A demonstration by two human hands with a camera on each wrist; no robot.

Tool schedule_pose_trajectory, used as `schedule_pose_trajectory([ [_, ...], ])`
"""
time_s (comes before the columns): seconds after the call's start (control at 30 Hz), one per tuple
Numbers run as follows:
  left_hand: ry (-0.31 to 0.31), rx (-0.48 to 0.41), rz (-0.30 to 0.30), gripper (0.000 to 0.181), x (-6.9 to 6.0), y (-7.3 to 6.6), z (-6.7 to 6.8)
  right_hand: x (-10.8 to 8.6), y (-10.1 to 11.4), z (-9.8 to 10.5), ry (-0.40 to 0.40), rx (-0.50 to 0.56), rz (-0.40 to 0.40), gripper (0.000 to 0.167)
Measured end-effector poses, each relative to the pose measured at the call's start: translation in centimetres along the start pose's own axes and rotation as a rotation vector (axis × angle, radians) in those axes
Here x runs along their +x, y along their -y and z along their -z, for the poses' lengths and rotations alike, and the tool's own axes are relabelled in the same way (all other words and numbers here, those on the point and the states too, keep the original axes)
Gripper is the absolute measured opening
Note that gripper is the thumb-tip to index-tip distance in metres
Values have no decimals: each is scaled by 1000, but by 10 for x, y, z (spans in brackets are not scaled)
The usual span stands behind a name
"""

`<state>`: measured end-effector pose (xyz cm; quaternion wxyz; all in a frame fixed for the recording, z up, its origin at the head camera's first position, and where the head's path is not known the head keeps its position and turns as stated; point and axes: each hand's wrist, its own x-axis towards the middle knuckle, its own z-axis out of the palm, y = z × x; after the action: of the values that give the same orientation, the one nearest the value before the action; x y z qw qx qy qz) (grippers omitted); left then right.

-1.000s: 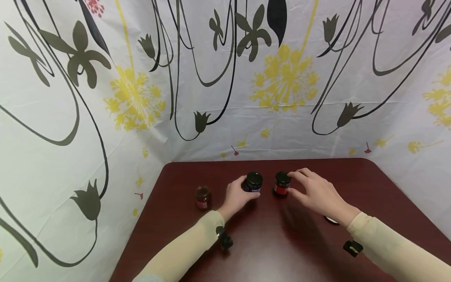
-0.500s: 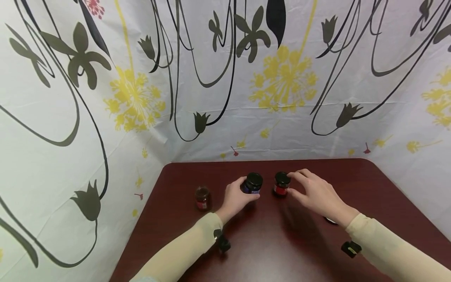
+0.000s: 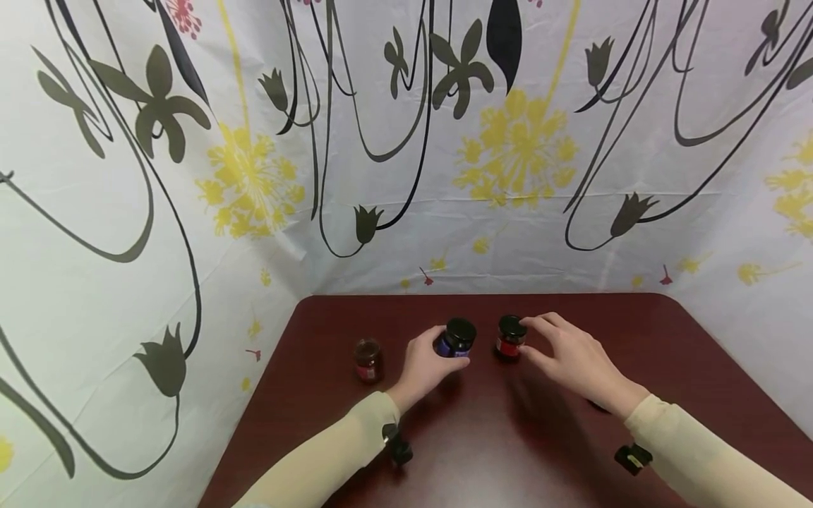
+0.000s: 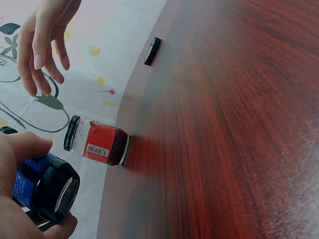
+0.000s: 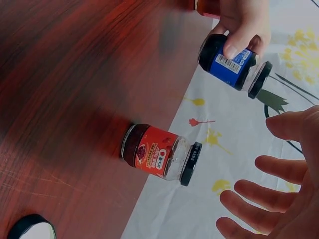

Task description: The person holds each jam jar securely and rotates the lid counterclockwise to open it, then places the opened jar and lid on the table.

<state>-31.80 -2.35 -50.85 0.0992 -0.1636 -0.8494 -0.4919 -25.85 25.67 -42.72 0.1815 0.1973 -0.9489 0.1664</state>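
My left hand [image 3: 427, 365] grips a glass jar with a blue label [image 3: 454, 340] and a black lid. That jar is tilted and held up off the table, as the right wrist view shows. Just to its right, a jar with a red label [image 5: 155, 152] and a black lid stands upright on the table. Beside it is my right hand [image 3: 574, 358], fingers spread and loosely bent. In the right wrist view, a gap separates these fingers [image 5: 266, 194] from the red-labelled jar's lid, and nothing is in the hand.
Another red-labelled jar [image 3: 368, 367], seemingly lidless, stands on the table's left side. A loose black-rimmed lid [image 5: 32, 228] with a pale inside lies on the dark red table [image 3: 483, 451], mostly behind my right wrist in the head view. Patterned cloth [image 3: 406, 176] hangs behind the table.
The head view has shifted a little, so the scene sits slightly lower. More of the blue label now shows as its jar leans in my left hand. My right hand has barely moved.
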Motion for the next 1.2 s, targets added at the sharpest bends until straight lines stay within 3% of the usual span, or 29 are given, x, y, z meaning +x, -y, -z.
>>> schedule_pose_trajectory([
  [0.7, -52, 2, -14, 62, -14, 1, 2, 1, 3, -9, 7, 68, -33, 47],
  [1.2, -56, 7, -10, 64, -30, 4, 8, 6, 13, -16, 6, 146, -31, 47],
])
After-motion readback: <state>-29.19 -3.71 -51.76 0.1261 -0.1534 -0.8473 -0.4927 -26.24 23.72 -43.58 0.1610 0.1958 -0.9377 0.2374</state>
